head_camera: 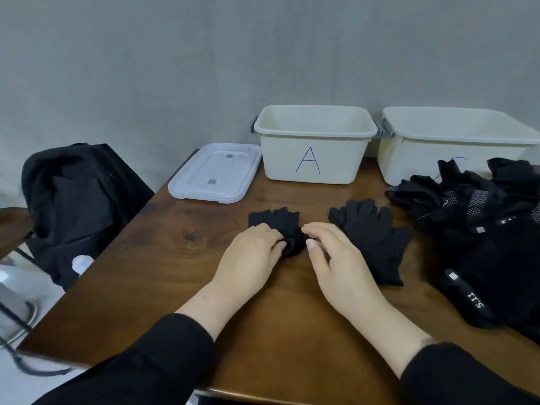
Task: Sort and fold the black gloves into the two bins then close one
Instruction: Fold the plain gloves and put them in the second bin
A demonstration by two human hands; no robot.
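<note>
both hands, left hand (251,252) and right hand (336,258), grip a soft knit black glove (280,226) on the glossy wooden table (181,258).

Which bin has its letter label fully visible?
The left bin, marked with a blue A on its front wall. The right bin has its front marking mostly hidden behind the pile of black gloves.

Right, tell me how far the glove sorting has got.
Early stage. Done: nothing shows inside bin A; the second bin also looks unfilled, and the lid lies off beside A. In hand: the left hand and right hand both grip one knit glove, mid-fold. Left: the knit pair beside it, the pile of dotted gloves at right, then closing a bin.
</note>
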